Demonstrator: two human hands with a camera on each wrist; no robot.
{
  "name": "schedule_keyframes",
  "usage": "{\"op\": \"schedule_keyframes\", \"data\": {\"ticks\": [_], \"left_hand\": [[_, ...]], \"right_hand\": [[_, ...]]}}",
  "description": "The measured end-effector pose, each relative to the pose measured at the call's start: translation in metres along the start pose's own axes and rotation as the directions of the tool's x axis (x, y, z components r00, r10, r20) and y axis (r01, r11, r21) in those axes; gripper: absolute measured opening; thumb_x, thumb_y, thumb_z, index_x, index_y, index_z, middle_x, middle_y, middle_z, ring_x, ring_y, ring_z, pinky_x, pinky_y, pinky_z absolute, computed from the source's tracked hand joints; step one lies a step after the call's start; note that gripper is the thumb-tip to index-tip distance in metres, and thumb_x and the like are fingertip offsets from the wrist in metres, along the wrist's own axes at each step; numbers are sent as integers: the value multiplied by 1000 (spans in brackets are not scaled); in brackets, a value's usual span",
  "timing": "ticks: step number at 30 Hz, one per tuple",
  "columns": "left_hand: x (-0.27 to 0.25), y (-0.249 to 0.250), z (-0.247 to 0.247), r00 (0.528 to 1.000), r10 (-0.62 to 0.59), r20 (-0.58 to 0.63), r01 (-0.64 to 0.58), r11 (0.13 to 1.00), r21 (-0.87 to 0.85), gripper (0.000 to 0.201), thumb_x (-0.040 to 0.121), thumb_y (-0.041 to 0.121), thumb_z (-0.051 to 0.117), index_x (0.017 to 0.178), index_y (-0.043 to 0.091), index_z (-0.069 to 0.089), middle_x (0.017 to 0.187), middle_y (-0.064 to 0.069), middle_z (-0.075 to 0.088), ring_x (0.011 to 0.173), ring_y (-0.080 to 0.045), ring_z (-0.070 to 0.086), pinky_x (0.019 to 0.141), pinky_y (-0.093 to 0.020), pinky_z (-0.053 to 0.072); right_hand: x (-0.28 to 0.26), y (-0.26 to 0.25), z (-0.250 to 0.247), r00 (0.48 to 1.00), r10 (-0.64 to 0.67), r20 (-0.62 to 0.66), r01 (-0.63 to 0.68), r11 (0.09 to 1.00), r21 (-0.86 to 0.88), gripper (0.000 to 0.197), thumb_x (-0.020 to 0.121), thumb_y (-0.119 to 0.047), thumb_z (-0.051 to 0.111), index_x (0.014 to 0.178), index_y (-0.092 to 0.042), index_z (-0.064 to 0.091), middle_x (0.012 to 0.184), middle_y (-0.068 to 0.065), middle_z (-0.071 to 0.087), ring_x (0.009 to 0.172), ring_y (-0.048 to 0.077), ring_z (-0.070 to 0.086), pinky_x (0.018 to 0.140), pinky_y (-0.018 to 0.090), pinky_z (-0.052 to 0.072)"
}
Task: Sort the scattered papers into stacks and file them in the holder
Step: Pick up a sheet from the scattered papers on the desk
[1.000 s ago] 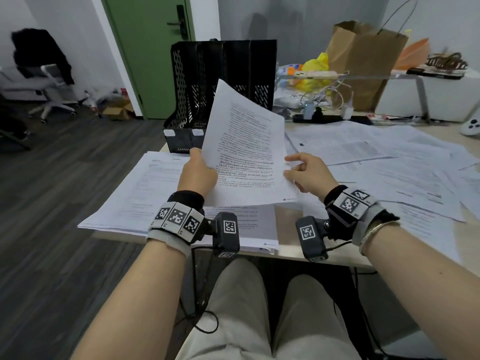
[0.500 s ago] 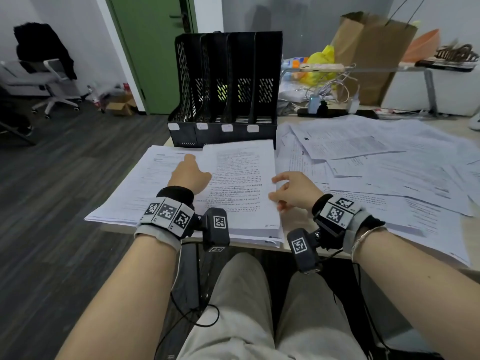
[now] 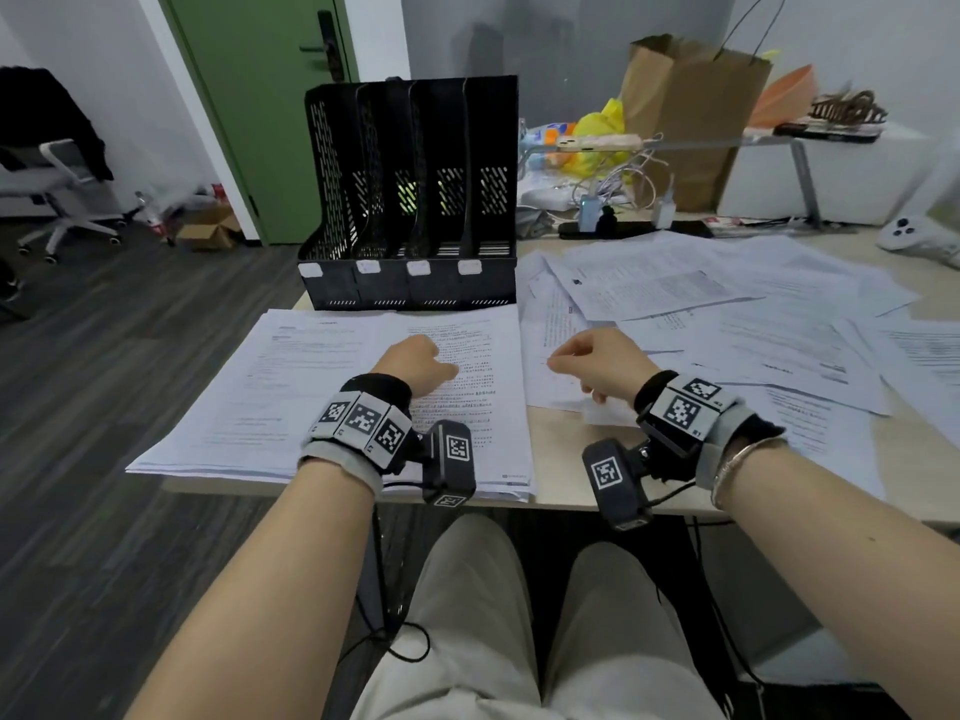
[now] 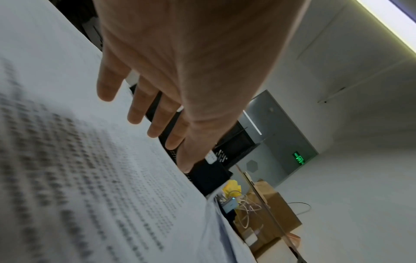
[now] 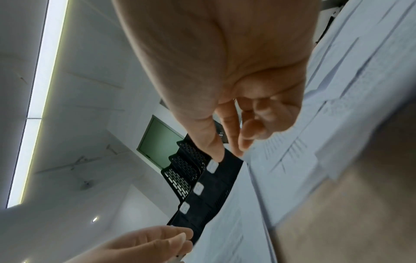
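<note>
A black four-slot file holder (image 3: 410,200) stands at the table's back left, also seen in the left wrist view (image 4: 209,176) and the right wrist view (image 5: 202,201). Two neat paper stacks lie in front of it, one at the left (image 3: 249,397) and one beside it (image 3: 472,407). My left hand (image 3: 415,363) rests on the second stack (image 4: 90,178), its fingers (image 4: 135,110) straight. My right hand (image 3: 597,363) hovers over the scattered papers (image 3: 727,314) to the right; its fingers (image 5: 245,137) are loosely curled and hold nothing.
A brown paper bag (image 3: 691,122), tangled cables and chargers (image 3: 613,200) and a white controller (image 3: 914,236) sit along the back. Bare table (image 3: 561,459) shows between my wrists. An office chair (image 3: 52,200) and a green door (image 3: 260,96) are off to the left.
A second ago both hands held a sheet upright; it now lies flat on the second stack. Both hands have let go, and my right hand has moved right over the scattered papers.
</note>
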State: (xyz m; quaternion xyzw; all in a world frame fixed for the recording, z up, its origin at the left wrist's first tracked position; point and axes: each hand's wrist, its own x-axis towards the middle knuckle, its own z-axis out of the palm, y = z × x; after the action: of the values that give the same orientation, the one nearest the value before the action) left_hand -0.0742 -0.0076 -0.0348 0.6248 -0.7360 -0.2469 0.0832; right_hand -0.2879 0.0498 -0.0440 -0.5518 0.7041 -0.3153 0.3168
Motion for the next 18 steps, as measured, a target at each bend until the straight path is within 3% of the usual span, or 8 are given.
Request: {"op": "schedule_keyframes", "data": {"ticks": [4,8,12,15,18], "left_hand": [[16,39,3,995,96,11,-95,989,-112,62,93,32,54,144,10,28,144,-10,40,127,-26,44,96,-30,37],[37,74,11,981,180,69,-175,981,-80,59,93,33,55,142,11,31,143,-10,41,127,-25,44,96,-30,37],[63,96,21,966,233,112,-236,972,13,52,90,29,59,136,13,41,142,-7,43,128,-23,43,100,-29,36],[79,105,32,956,247,159,-263,961,87,52,87,30,64,134,17,45,141,-5,45,128,-22,43,99,-29,36],[91,108,46,942,261,210,-295,944,148,51,85,33,66,132,22,49,141,0,46,129,-21,41,104,-30,33]], "right_hand": [[15,9,-30,994,-7,-108,11,999,33,19,87,-16,61,104,-7,65,92,3,62,73,16,58,53,24,44],[38,23,-48,991,-6,-132,-6,996,-90,21,85,-17,63,105,-10,67,110,5,62,108,21,56,83,25,39],[66,29,-51,999,35,17,-29,962,-271,32,82,-25,67,114,-19,64,129,3,57,125,23,48,102,31,38],[80,29,-49,984,85,154,-19,922,-387,52,84,-31,67,132,-16,53,141,3,47,129,21,44,105,30,33],[91,31,-45,979,104,178,-6,877,-481,57,85,-37,64,138,-20,47,148,5,37,135,23,37,106,31,31]]}}
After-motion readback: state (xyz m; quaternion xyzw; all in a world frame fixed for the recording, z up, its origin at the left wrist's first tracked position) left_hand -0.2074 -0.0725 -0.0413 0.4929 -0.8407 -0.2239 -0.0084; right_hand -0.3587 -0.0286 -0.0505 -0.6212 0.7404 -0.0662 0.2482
